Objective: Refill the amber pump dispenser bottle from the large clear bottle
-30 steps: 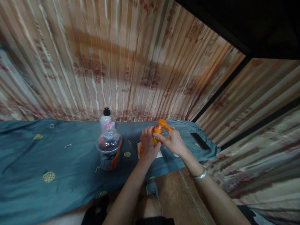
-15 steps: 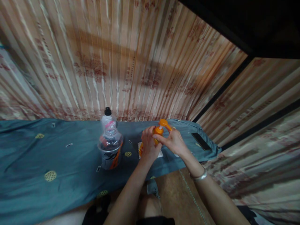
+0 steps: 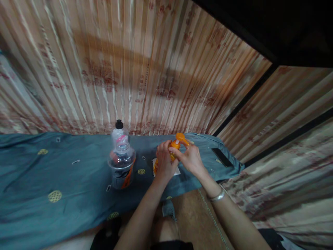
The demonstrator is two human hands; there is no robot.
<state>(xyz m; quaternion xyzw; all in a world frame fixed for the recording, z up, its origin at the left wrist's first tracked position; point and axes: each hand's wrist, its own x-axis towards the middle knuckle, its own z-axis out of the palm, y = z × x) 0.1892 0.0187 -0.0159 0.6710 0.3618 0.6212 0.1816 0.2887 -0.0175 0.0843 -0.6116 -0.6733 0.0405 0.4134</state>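
Both my hands are at a small orange bottle above the cloth-covered surface. Its orange, pump-like top sits on a short white stem and points right. My left hand is wrapped around the bottle's body, which is mostly hidden behind the fingers. My right hand is closed at the top, with the thumb against the collar and the fingers by the orange spout. A white paper or cloth lies under the hands, partly covered.
Left of my hands stands a clear plastic container with black and orange print. A clear bottle with a black cap rises behind it. A dark phone lies at the right end of the blue patterned cloth. Curtains hang behind.
Little differs. The orange top leans slightly more to the left, and my right hand and wrist have shifted a little left. The view has moved slightly.
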